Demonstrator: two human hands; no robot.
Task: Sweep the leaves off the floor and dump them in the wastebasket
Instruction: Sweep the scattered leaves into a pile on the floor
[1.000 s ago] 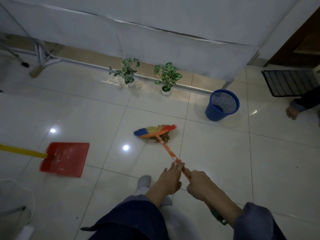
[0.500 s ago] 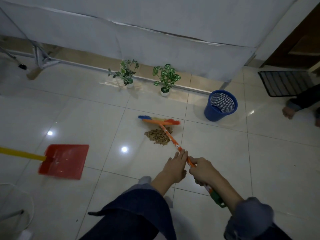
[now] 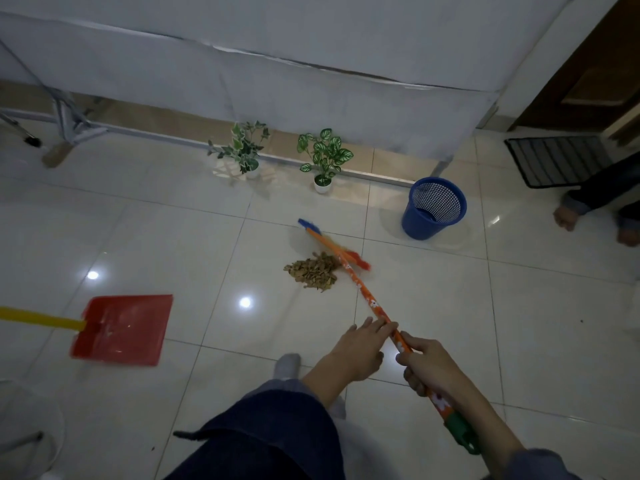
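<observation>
A small heap of dry brown leaves lies on the white tiled floor in the middle of the head view. A broom with an orange flowered handle and a blue, orange and red head rests just beyond and right of the heap. My right hand grips the handle low down. My left hand lies against the handle just above it, fingers stretched along the stick. The blue mesh wastebasket stands upright to the far right of the heap. A red dustpan with a yellow handle lies on the floor at the left.
Two small potted plants stand by the wall beyond the heap. A white sheet hangs behind them. Another person's hand and sleeve show at the right edge, near a dark doormat. My sock foot is near.
The broom head lifted off the leaf heap, went beyond it, then swung to the heap's right side. The leaves, hidden under the bristles before, now lie uncovered.
</observation>
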